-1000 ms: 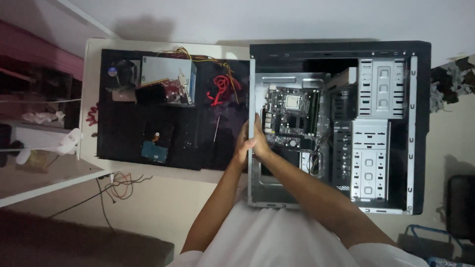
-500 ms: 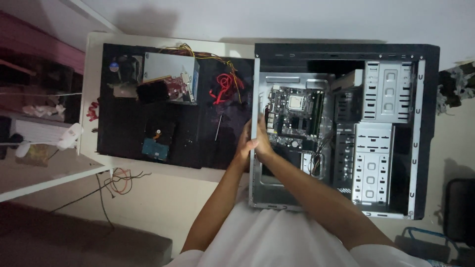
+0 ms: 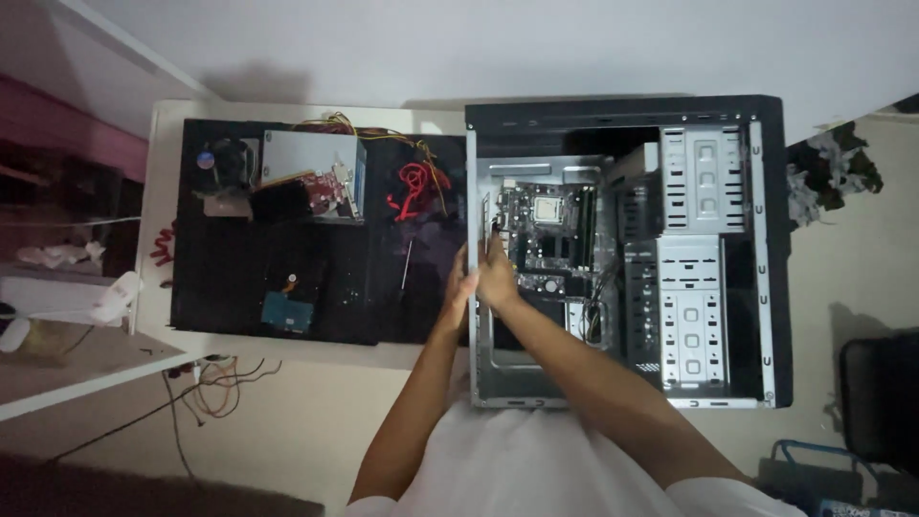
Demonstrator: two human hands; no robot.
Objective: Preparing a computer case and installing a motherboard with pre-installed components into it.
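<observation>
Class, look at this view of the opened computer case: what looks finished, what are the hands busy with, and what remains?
Done: the computer case lies open, with the circuit board inside. In hand: the left hand and right hand meet at the case's left edge; their grip is unclear. Left: the power supply box, red cables, screwdriver and drive lie outside on the black mat.

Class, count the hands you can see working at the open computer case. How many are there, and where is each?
2. The left hand is at the case's rear edge outside; the right hand is just inside beside the motherboard.
</observation>
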